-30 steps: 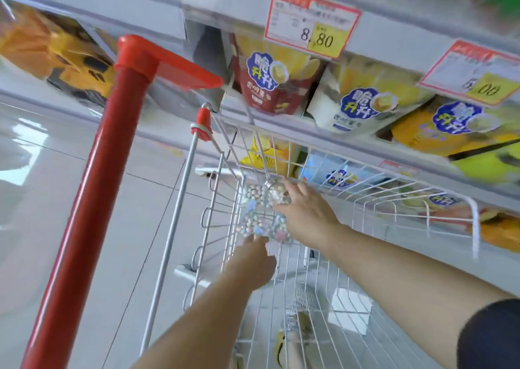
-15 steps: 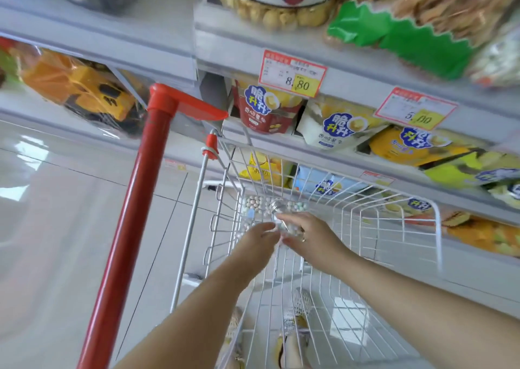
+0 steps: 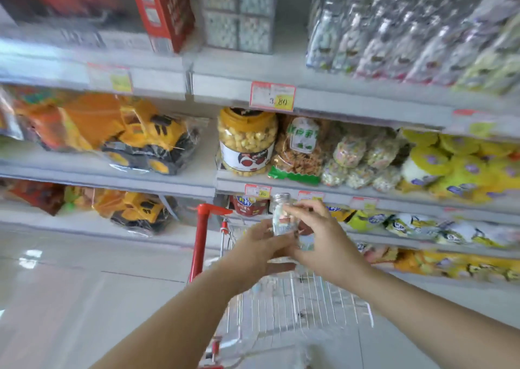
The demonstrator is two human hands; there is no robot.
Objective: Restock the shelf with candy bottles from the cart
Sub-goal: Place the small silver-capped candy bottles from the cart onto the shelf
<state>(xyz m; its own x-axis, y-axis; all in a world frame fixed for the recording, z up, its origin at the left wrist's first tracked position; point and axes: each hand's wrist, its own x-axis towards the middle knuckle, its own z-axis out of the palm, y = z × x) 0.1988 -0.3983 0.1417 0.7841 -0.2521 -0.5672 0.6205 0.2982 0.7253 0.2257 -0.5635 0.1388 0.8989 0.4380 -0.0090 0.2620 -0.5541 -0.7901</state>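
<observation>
Hands had come up out of the cart [image 3: 295, 301]. The left hand [image 3: 260, 246] and the right hand [image 3: 323, 236] both held a clear candy bottle [image 3: 282, 214] above it, near the shelf [image 3: 351, 102]. It looked ready to go on there next.

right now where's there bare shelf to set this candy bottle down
The clearest bare patch is on the upper shelf, between the stack of clear boxes and the row of silvery bags. The shelf below is crowded from the yellow-lidded jar to the yellow goods; only a slim gap separates the jar from the bagged toy truck.
</observation>
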